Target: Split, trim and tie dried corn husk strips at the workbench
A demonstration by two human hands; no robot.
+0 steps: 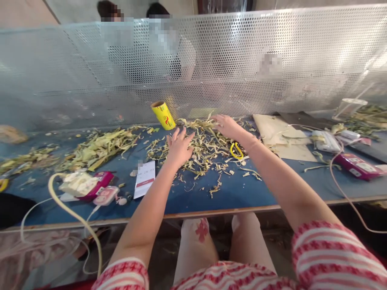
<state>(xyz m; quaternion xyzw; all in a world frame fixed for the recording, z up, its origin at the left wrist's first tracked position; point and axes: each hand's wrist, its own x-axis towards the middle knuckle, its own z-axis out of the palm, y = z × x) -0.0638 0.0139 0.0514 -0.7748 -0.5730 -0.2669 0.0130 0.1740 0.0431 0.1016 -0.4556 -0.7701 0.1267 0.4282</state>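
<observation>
A loose heap of pale green and cream plant strips point(205, 151) lies on the blue tabletop point(229, 197) in front of me. My left hand point(179, 147) is at the heap's left side, fingers spread, with nothing visible in it. At the far right of the heap is my right hand point(226, 127), its fingers stretched over the strips. Whether its fingertips touch them I cannot tell. Just behind my left hand leans a yellow printed cardboard tube point(164, 115). Yellow-handled scissors point(236, 151) lie partly under the strips below my right hand.
A perforated metal screen point(211, 72) runs along the back, with people behind it. To the left are a leaf pile point(102, 147), a phone point(145, 179) and a magenta device point(96, 185) with a cable. On the right lie cardboard point(281, 139) and another magenta device point(359, 166).
</observation>
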